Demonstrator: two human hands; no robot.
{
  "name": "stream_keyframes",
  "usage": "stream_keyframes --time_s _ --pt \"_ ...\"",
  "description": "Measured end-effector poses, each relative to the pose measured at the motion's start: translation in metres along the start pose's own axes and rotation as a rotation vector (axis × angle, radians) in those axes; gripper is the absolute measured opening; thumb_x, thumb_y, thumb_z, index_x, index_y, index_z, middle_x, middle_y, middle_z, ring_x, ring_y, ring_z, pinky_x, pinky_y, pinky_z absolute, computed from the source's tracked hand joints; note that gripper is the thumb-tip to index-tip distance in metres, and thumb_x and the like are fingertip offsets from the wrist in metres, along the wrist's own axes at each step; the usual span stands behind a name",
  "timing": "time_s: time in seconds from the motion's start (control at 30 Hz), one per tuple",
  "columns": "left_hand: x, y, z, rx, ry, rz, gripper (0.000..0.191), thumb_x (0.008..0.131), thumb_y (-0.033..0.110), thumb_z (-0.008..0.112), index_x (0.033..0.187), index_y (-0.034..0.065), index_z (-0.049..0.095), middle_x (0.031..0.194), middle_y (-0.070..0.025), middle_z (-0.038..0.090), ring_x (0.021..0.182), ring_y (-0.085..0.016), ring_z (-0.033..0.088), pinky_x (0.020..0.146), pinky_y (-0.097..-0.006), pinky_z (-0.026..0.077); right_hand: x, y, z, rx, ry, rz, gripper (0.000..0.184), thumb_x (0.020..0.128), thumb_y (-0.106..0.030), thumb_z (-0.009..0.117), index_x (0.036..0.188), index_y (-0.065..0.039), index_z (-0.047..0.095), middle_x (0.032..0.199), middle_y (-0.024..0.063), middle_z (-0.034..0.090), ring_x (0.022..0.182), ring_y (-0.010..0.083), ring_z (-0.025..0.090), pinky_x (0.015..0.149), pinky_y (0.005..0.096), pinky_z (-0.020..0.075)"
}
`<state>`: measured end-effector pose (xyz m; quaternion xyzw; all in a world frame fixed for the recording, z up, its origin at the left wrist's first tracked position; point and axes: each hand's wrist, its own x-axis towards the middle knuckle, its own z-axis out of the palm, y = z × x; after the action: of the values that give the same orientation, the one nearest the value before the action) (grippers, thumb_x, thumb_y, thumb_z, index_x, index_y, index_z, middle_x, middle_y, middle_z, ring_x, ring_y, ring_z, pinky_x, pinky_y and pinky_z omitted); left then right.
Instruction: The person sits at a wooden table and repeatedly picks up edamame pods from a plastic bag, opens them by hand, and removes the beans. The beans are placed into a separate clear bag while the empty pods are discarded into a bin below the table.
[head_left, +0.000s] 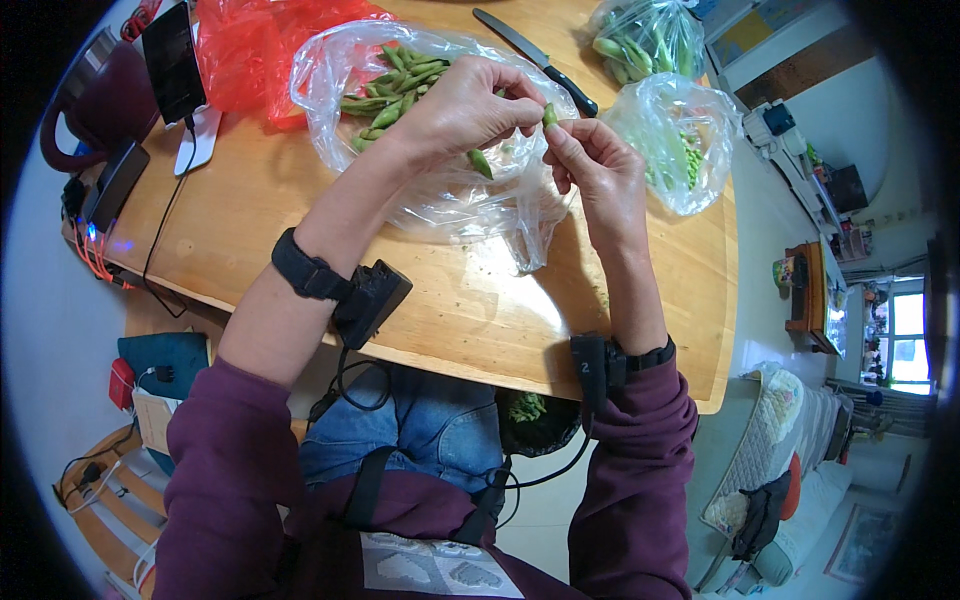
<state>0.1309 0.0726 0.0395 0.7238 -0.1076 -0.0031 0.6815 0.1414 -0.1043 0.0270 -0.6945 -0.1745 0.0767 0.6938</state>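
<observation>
My left hand (480, 105) reaches over a clear plastic bag (322, 67) in which green bean pods (390, 90) lie heaped. Its thumb and forefinger meet at the tip of one green pod (550, 115). That pod is pinched upright between the thumb and fingers of my right hand (592, 157). Whether my left fingertips also grip the pod or something small, I cannot tell. Below my left hand a single pod (480, 163) rests on the bag. Right of my right hand, another clear plastic bag (720, 112) holds shelled green beans (691, 159).
A knife with a black handle (570, 88) lies behind my hands. At the back right stands a bag of green vegetables (637, 52). Red plastic bags (247, 60), a phone on a stand (172, 64) and a dark red kettle (112, 105) are at the left. Cables hang from my wrist devices.
</observation>
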Motion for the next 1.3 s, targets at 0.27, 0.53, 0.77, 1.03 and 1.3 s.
stream_keyframes --time_s 0.27,0.53,0.77,1.03,1.3 --pt "0.004 -0.008 0.001 -0.118 -0.012 0.053 0.011 0.084 0.011 0.062 0.090 0.0019 0.062 0.069 -0.0011 0.059 0.058 -0.003 0.052 0.046 -0.0152 0.037 -0.002 0.000 -0.004 0.170 -0.105 0.114 0.017 0.087 -0.017 0.064 0.088 0.000 0.062 0.069 0.0018 0.058 0.054 0.0055 0.048 0.048 0.0181 0.0367" --pt "0.001 -0.003 0.000 -0.224 -0.027 -0.166 0.012 0.083 0.014 0.061 0.085 0.0021 0.061 0.067 0.0000 0.057 0.048 -0.002 0.044 0.041 -0.0156 0.031 0.000 0.002 -0.004 0.184 -0.131 0.191 0.020 0.088 -0.020 0.062 0.090 -0.001 0.060 0.068 0.0000 0.057 0.054 0.0043 0.047 0.047 0.0177 0.0364" --pt "0.001 -0.002 0.007 0.071 0.039 -0.006 0.009 0.083 0.012 0.060 0.084 0.0032 0.061 0.066 0.0018 0.056 0.053 -0.002 0.047 0.044 -0.0168 0.034 -0.005 0.000 0.007 -0.518 0.013 -0.264 0.018 0.093 -0.016 0.054 0.102 -0.001 0.060 0.073 0.0021 0.061 0.060 0.0047 0.052 0.052 0.0184 0.0413" --pt "0.002 -0.005 0.009 0.006 -0.027 0.079 0.007 0.084 0.010 0.059 0.086 0.0036 0.060 0.066 0.0023 0.056 0.056 -0.003 0.048 0.046 -0.0172 0.035 -0.004 -0.004 0.007 -0.091 -0.059 -0.165 0.028 0.099 -0.022 0.038 0.110 0.000 0.051 0.073 0.0035 0.057 0.059 0.0054 0.047 0.052 0.0182 0.0387" --pt "0.003 -0.008 0.011 -0.027 -0.064 0.105 0.008 0.086 0.009 0.058 0.089 0.0021 0.058 0.070 -0.0003 0.059 0.062 -0.005 0.054 0.054 -0.0192 0.044 -0.001 0.000 0.002 0.264 -0.068 0.007 0.021 0.098 -0.023 0.042 0.102 -0.003 0.048 0.069 0.0022 0.053 0.059 0.0063 0.046 0.051 0.0190 0.0369"
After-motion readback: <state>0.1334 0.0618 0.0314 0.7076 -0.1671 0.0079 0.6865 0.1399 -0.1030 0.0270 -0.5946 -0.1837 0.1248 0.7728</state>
